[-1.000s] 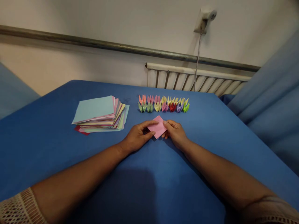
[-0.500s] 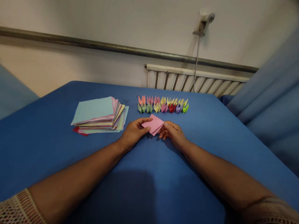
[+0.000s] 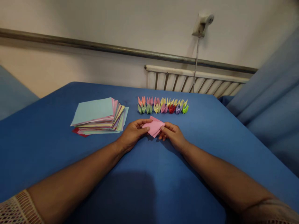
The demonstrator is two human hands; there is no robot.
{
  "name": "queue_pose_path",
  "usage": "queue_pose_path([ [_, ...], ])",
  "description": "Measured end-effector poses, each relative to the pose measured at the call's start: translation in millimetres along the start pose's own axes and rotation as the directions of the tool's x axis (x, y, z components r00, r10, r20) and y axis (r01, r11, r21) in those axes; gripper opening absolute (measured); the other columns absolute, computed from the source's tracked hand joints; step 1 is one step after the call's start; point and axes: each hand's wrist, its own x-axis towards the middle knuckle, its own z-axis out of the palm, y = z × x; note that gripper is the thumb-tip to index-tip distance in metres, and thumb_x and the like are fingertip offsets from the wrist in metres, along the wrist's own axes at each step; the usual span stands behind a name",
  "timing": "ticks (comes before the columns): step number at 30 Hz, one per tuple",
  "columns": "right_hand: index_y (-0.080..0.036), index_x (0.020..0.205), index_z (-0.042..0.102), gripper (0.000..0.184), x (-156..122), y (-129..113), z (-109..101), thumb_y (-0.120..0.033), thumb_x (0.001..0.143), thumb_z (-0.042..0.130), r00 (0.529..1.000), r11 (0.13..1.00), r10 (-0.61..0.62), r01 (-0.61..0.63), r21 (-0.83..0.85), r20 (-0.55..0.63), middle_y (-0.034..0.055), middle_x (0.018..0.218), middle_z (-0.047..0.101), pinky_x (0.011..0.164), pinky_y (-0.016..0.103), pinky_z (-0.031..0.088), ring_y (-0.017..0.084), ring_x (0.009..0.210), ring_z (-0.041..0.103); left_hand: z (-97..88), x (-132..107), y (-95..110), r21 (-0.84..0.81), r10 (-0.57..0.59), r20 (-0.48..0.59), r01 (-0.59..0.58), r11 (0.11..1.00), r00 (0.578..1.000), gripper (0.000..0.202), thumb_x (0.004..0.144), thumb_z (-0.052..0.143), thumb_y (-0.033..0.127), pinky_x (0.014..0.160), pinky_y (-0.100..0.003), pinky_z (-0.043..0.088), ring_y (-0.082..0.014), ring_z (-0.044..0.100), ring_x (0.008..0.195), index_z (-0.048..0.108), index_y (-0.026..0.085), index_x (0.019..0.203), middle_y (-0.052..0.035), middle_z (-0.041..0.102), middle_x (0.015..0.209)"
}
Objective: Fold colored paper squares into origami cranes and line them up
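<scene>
A folded pink paper [image 3: 154, 126] lies on the blue table [image 3: 149, 174] between my two hands. My left hand [image 3: 132, 133] pinches its left edge with thumb and forefinger. My right hand [image 3: 172, 135] grips its right corner with closed fingers. Just behind the paper stands a row of several small folded paper figures [image 3: 163, 105] in pink, yellow, green, red and purple. A stack of coloured paper sheets [image 3: 99, 115], light blue on top, lies to the left of my left hand.
A radiator [image 3: 193, 81] and a metal rail [image 3: 121, 49] run along the wall behind the table. A wall socket with a cable [image 3: 200, 23] hangs above the radiator. Blue fabric [image 3: 271, 90] rises at the right, close to the table's edge.
The pink paper has been folded smaller and turned, and both hands have drawn closer together around it, my right hand moving left onto its corner.
</scene>
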Motion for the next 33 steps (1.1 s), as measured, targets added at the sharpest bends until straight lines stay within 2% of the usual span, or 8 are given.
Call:
queue_pose_path([
  [6,-0.017,0.079,0.061,0.032,-0.7,-0.3,0.3,-0.049,0.076,0.065,1.000,1.000,-0.020,0.020,-0.003,0.016,-0.0006,0.063,0.064,0.046,0.021,0.041,0.010,0.050,0.058,0.6,-0.7,2.7,-0.037,-0.051,-0.018,0.051,0.998,0.999,0.039,0.067,0.077,0.020,0.067,-0.024,0.048,-0.0097,0.061,0.068,0.066,0.014,0.104,-0.0036,0.069,0.087],
  [15,-0.018,0.080,0.060,0.034,-1.3,-1.2,0.0,-0.052,0.077,0.063,1.000,1.000,0.002,-0.002,-0.011,-0.005,-0.0010,0.059,0.062,0.046,0.022,0.040,0.010,0.049,0.057,0.0,0.2,-0.4,-0.019,-0.028,-0.011,0.028,0.999,1.000,0.041,0.066,0.078,0.019,0.070,-0.026,0.049,-0.0108,0.062,0.071,0.066,0.014,0.105,-0.0053,0.069,0.090],
  [23,-0.017,0.081,0.060,0.034,-1.7,0.0,-0.9,-0.051,0.081,0.058,1.000,1.000,0.003,-0.004,0.006,0.014,0.0022,0.072,0.067,0.046,0.021,0.040,0.009,0.051,0.059,0.2,0.5,1.9,-0.093,-0.066,-0.025,0.063,0.994,0.998,0.042,0.064,0.080,0.019,0.074,-0.027,0.050,-0.0120,0.064,0.076,0.067,0.013,0.103,-0.0059,0.069,0.095],
  [33,-0.018,0.079,0.060,0.032,-1.3,-0.5,-0.9,-0.049,0.078,0.061,1.000,0.999,0.018,-0.018,0.038,-0.004,0.0010,0.068,0.066,0.045,0.021,0.040,0.010,0.050,0.059,-1.1,1.4,-0.5,-0.046,-0.039,-0.003,0.038,0.998,0.999,0.044,0.064,0.080,0.022,0.070,-0.026,0.050,-0.0107,0.062,0.070,0.067,0.014,0.104,-0.0058,0.069,0.094],
])
